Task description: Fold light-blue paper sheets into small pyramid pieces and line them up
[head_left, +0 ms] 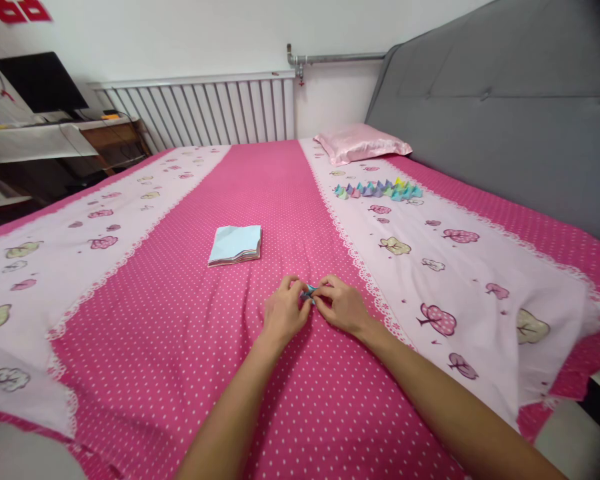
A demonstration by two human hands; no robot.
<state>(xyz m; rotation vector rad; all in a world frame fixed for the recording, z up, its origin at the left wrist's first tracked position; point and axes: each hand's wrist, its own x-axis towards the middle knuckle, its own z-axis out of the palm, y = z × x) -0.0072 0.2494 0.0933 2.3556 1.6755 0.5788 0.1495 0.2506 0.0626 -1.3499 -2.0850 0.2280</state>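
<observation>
Both hands meet over the pink dotted bedspread (280,200), pinching a small piece of folded blue paper (309,292) between them. My left hand (286,308) grips its left side with thumb and fingers. On the other side my right hand (341,305) holds the paper in a pinch. Fingers cover much of the paper, so its full shape is hidden. Beyond my left hand lies a stack of square paper sheets (236,244), pale blue on top. Several small folded paper pieces (377,190) in blue, purple, pink, green and yellow sit grouped farther off to the right.
A pink pillow (361,143) lies at the bed's far right, by the grey padded headboard (505,113). Behind the bed stand a white radiator (200,110) and a pipe (340,59). At the left is a desk (35,140) with a black monitor (41,83).
</observation>
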